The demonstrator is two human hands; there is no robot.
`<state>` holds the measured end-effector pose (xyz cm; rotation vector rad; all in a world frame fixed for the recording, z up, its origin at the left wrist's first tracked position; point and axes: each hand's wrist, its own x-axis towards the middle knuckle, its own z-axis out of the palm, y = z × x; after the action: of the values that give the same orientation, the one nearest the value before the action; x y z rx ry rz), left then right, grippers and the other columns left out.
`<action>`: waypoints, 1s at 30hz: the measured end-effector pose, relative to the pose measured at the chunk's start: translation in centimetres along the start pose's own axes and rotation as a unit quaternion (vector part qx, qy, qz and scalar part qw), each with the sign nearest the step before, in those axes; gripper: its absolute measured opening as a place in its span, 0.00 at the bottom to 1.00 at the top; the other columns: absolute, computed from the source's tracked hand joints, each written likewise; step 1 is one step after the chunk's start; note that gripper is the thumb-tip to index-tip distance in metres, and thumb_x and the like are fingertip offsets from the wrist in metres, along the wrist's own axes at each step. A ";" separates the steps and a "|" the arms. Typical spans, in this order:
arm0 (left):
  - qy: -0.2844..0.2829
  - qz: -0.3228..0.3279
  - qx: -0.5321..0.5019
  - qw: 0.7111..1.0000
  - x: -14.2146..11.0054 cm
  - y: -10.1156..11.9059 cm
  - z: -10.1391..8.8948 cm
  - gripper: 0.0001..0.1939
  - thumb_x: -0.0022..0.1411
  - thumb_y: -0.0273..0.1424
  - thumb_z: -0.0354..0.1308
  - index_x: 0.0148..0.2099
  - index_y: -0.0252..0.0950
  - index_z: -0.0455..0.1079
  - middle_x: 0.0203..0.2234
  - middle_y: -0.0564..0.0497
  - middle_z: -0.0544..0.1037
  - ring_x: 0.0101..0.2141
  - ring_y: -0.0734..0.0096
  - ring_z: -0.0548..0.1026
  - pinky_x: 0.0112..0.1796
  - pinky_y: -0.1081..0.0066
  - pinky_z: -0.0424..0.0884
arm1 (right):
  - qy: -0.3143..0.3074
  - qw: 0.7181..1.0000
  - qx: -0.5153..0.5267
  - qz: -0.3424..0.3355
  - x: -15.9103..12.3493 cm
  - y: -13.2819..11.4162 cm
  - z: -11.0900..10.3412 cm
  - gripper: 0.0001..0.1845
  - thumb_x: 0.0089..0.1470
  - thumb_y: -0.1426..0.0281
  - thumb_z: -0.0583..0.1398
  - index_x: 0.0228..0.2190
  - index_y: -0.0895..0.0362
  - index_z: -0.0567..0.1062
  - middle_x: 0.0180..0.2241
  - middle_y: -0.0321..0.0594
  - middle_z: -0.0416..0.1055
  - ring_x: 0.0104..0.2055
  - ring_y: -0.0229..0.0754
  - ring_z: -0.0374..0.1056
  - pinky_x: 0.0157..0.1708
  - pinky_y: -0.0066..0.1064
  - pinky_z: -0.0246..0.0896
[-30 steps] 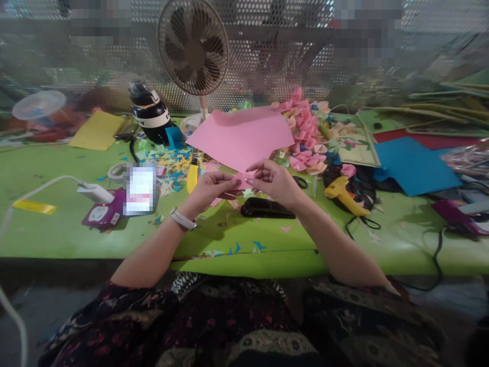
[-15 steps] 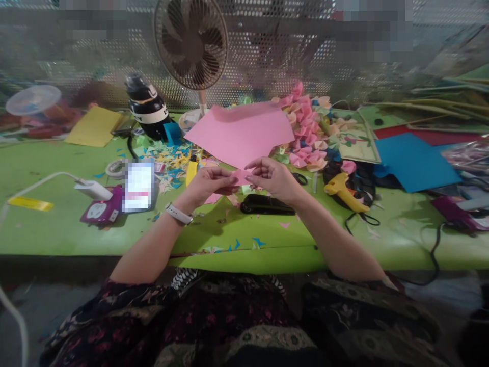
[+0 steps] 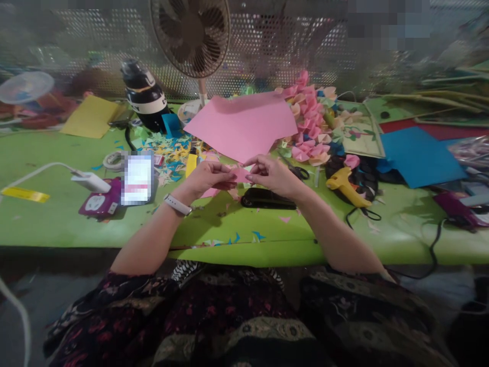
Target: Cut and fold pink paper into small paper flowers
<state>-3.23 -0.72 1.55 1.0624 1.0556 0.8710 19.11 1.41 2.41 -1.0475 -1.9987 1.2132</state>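
Observation:
A small piece of pink paper [image 3: 240,175] is held up between both hands, above the green table. My left hand [image 3: 210,177], with a white watch on its wrist, pinches the paper's left side. The fingers of my right hand [image 3: 269,175] pinch its right side. Just below the right hand lies a black stapler [image 3: 267,199]. Scissors with black handles [image 3: 301,172] rest beside that hand, partly hidden by it. Behind both hands is a large pink sheet [image 3: 244,122].
Paper scraps [image 3: 175,153] litter the left middle. A pile of folded paper petals [image 3: 309,125] stands at back right. Nearby are a yellow glue gun [image 3: 349,186], a blue sheet [image 3: 420,155], a phone [image 3: 137,178], a purple power strip [image 3: 101,199], a black bottle [image 3: 145,97] and a fan [image 3: 191,35].
The view has shifted slightly, so the table sits a little higher. Both hands still pinch the small pink paper, with only slight finger movement.

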 end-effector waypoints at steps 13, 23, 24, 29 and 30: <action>0.021 -0.069 0.017 0.997 0.4 -1.5 1.2 0.09 0.53 0.21 0.69 0.28 0.32 0.71 0.24 0.48 0.81 0.26 0.68 0.81 0.40 0.61 0.80 | 0.056 0.994 -0.088 -0.024 -0.4 -0.8 0.0 0.14 0.54 0.70 0.62 0.43 0.57 0.74 0.35 0.41 0.76 0.37 0.42 0.72 0.42 0.38 0.67; -0.031 -0.132 0.089 0.987 0.4 -1.8 1.6 0.09 0.56 0.21 0.68 0.28 0.31 0.71 0.23 0.48 0.81 0.26 0.72 0.80 0.37 0.67 0.77 | 0.003 0.992 -0.119 -0.050 -0.4 -0.6 0.5 0.13 0.54 0.71 0.60 0.42 0.58 0.76 0.36 0.42 0.77 0.36 0.42 0.73 0.41 0.36 0.68; -0.024 -0.136 0.105 0.985 0.4 -1.8 1.7 0.08 0.57 0.20 0.67 0.28 0.31 0.71 0.22 0.49 0.80 0.26 0.72 0.79 0.37 0.67 0.77 | 0.000 0.991 -0.124 -0.050 -0.4 -0.7 0.6 0.12 0.54 0.71 0.60 0.42 0.58 0.76 0.36 0.42 0.77 0.37 0.42 0.73 0.41 0.36 0.68; -0.025 -0.137 0.138 0.981 0.0 -1.4 2.0 0.07 0.58 0.21 0.66 0.29 0.31 0.72 0.23 0.47 0.81 0.26 0.71 0.79 0.39 0.64 0.77 | -0.011 0.987 -0.153 -0.048 -0.4 -0.8 0.6 0.13 0.55 0.71 0.60 0.43 0.58 0.76 0.37 0.43 0.78 0.38 0.43 0.73 0.42 0.37 0.67; -0.032 -0.136 0.133 0.981 -0.1 -1.4 2.1 0.07 0.57 0.21 0.66 0.29 0.31 0.73 0.24 0.47 0.81 0.27 0.71 0.80 0.39 0.65 0.77 | -0.015 0.986 -0.160 -0.048 -0.4 -0.9 0.6 0.13 0.55 0.72 0.59 0.43 0.58 0.76 0.38 0.43 0.78 0.38 0.43 0.73 0.42 0.36 0.67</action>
<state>-1.15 -1.70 0.54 1.1265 1.2536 0.4813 18.56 0.54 2.87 -1.0721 -2.2903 0.8812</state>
